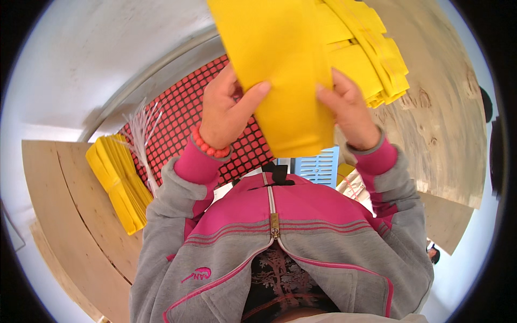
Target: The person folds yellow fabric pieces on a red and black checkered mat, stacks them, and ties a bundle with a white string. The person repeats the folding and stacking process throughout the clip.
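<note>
A flat, folded piece of yellow fabric [285,81] hangs in front of my chest, its upper end cut off by the picture's top. My left hand [223,110] grips its left edge, thumb on the near face and fingers behind. On the opposite edge, my right hand [351,110] pinches the cloth the same way; its fingers are partly hidden. Just beyond the right hand lies a pile of similar yellow fabric pieces [371,64], loosely overlapping on the wooden table.
At the left, a yellow fabric bundle [118,183] rests on a wooden plank surface [64,188] beside thin white strips [141,134]. Red-and-black checked material [177,102] spreads behind my left hand. A plywood tabletop [436,124] fills the right; a blue slotted plastic item [318,167] sits low between.
</note>
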{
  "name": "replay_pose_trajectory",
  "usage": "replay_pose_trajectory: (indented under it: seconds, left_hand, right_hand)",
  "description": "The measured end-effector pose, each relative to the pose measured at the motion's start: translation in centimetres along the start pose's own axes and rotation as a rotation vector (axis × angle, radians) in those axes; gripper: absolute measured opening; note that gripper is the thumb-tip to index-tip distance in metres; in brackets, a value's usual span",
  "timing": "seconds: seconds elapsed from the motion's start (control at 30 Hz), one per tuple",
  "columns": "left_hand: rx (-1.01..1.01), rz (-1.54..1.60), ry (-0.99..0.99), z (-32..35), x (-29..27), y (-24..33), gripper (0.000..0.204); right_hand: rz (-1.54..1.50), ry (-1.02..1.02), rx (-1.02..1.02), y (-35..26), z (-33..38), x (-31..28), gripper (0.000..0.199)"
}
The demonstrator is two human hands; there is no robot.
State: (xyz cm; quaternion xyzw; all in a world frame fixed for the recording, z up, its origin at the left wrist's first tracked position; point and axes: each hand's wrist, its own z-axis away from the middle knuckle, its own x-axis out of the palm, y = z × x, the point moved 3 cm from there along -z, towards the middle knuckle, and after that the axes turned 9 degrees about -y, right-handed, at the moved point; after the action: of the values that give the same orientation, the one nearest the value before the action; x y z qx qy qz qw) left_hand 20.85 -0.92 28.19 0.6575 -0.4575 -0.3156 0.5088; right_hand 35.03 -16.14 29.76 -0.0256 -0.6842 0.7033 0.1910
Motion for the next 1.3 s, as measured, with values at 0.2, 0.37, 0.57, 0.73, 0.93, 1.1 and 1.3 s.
replay_pose_trajectory:
  seconds: [0.2, 0.37, 0.57, 0.73, 0.93, 1.1, 1.3]
  left_hand:
    - [-0.217, 0.203, 0.24, 9.7, -7.4, -6.6, 0.034]
    - [-0.536, 0.381, 0.411, 17.5, -10.5, -15.8, 0.032]
    - [-0.769, 0.309, 0.531, 22.7, -11.7, -22.1, 0.034]
    - [-0.67, 0.232, 0.544, 22.1, -12.8, -23.6, 0.028]
    - [-0.781, -0.062, 0.516, 21.8, -13.3, -22.0, 0.016]
    - [-0.904, 0.218, 0.655, 21.3, -14.2, -22.7, 0.037]
    - [-0.874, 0.114, 0.643, 21.4, -14.7, -23.6, 0.024]
  right_hand:
    - [0.022, -0.13, 0.06, 13.5, -5.2, 6.4, 0.033]
    - [0.066, -0.029, 0.407, 27.6, -8.2, 7.9, 0.026]
    - [0.196, -0.075, 0.645, 32.4, -7.2, 8.7, 0.027]
    - [0.749, -0.135, 0.219, 22.5, -6.0, 6.1, 0.03]
    - [0.628, 0.157, -0.377, 3.9, -1.5, -6.6, 0.024]
    - [1.145, 0.594, -0.206, -5.5, -2.3, -23.5, 0.034]
    - [1.547, 0.501, 0.305, -4.9, -6.1, -33.5, 0.051]
